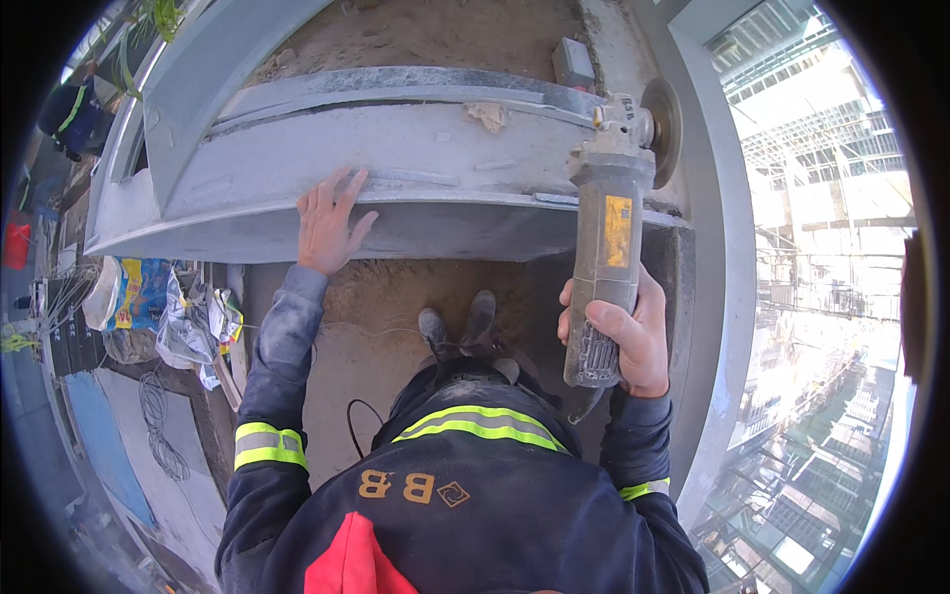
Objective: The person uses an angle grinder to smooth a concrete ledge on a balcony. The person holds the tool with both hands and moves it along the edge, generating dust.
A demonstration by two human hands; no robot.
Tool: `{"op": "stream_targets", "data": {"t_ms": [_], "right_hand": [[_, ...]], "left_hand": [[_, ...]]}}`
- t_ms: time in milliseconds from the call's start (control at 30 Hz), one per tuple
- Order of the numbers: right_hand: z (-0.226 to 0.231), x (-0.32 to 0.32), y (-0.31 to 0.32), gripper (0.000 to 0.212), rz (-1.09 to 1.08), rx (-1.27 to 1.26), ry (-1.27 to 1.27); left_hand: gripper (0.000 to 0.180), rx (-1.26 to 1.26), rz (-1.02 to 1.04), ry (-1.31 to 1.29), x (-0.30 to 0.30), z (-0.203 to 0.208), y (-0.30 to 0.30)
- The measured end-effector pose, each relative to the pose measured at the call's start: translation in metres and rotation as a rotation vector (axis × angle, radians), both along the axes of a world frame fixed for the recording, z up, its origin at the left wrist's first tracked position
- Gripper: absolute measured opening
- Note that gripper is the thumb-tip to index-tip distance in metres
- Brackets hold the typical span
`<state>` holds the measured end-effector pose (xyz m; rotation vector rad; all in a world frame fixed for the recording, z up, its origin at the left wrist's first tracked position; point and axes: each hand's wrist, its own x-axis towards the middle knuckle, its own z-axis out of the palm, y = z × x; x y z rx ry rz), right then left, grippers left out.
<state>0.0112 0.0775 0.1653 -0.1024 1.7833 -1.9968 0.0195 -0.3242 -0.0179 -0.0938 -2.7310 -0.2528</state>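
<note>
My right hand is wrapped round the rear body of a dusty angle grinder, which points away from me. The grinder's head is at the far end, with its disc standing edge-on at the right, near the far right corner of the grey ledge. Whether the disc is spinning I cannot tell. My left hand rests with fingers spread on the front edge of the grey ledge, holding nothing.
A grey upright panel stands at the left end of the ledge. Crumpled bags and a coiled wire lie to the left. A small grey block sits at the back. At the right, a grey beam borders a drop toward scaffolding. Another person is far left.
</note>
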Motion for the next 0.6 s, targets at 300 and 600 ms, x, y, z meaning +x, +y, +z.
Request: {"op": "stream_targets", "data": {"t_ms": [300,600], "right_hand": [[-0.029,-0.033,0.027,0.067,0.017,-0.171,0.198],[-0.036,-0.048,0.013,0.078,-0.105,-0.253,0.193]], "left_hand": [[0.085,0.0,-0.024,-0.061,0.004,-0.004,-0.01],[0.062,0.449,-0.032,0.148,-0.026,0.029,0.079]]}}
